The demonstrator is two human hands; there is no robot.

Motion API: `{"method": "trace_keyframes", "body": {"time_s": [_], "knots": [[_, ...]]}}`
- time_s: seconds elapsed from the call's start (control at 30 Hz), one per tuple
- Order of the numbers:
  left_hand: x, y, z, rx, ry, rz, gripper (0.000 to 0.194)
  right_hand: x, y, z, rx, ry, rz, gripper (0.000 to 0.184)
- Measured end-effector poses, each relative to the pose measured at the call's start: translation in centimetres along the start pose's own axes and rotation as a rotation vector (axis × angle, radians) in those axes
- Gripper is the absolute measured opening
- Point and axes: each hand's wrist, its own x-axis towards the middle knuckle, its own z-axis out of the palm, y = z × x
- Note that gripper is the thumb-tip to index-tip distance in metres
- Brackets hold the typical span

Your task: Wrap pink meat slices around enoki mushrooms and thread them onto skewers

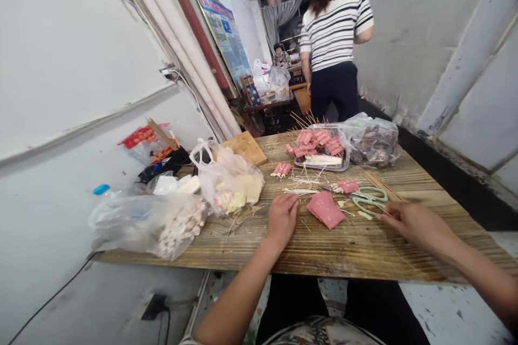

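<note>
My left hand (282,219) rests on the wooden table, fingers bent and closed at the near edge of a thin bundle of enoki mushrooms (307,191). Just right of it lies a small stack of pink ham slices (326,209). My right hand (413,221) pinches at the end of the pale green handles of the scissors (366,197), which lie flat; its fingertips are partly hidden. Close to the blades is a ham roll with enoki (348,186). More rolls (281,170) sit farther back. Loose enoki strands and cut stubs (365,215) are scattered between.
A clear tray (324,164) holds skewered ham rolls, their sticks pointing away. Beside it stands a plastic bag of dark food (374,140). Bare skewers (380,183) lie at right. Bags (229,180) and a cutting board (245,148) occupy the left. A person (334,38) stands beyond the table.
</note>
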Motion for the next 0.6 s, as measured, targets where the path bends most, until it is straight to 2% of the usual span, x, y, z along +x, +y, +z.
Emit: {"method": "trace_keyframes", "body": {"time_s": [0.03, 0.1, 0.17, 0.2, 0.27, 0.33, 0.47, 0.6], "knots": [[0.6, 0.1, 0.0, -0.002, -0.037, 0.018, 0.017, -0.2, -0.2, 0.2, -0.044, 0.061, -0.004, 0.031], [1.4, 0.7, 0.0, -0.022, -0.19, 0.135, 0.016, -0.7, -1.0, 0.4, -0.143, 0.215, -0.061, 0.028], [1.4, 1.7, 0.3, -0.021, -0.346, 0.27, 0.025, -1.2, -2.1, 0.7, -0.162, 0.323, -0.203, 0.026], [1.2, 2.2, 0.6, -0.006, -0.383, 0.308, 0.031, -1.3, -2.9, 0.9, -0.127, 0.33, -0.298, 0.024], [0.5, 3.0, 1.3, 0.026, -0.374, 0.319, 0.034, -1.2, -4.5, 1.8, -0.024, 0.28, -0.473, 0.022], [-0.1, 3.3, 2.0, 0.027, -0.346, 0.303, 0.028, -0.7, -5.9, 2.9, 0.035, 0.246, -0.568, 0.025], [-0.3, 3.3, 2.4, 0.056, -0.399, 0.334, 0.029, 1.2, -7.0, 4.3, 0.07, 0.203, -0.623, 0.03], [0.4, 3.2, 2.2, 0.143, -0.457, 0.394, 0.029, 2.5, -6.8, 3.9, 0.139, 0.104, -0.656, 0.03]]}}
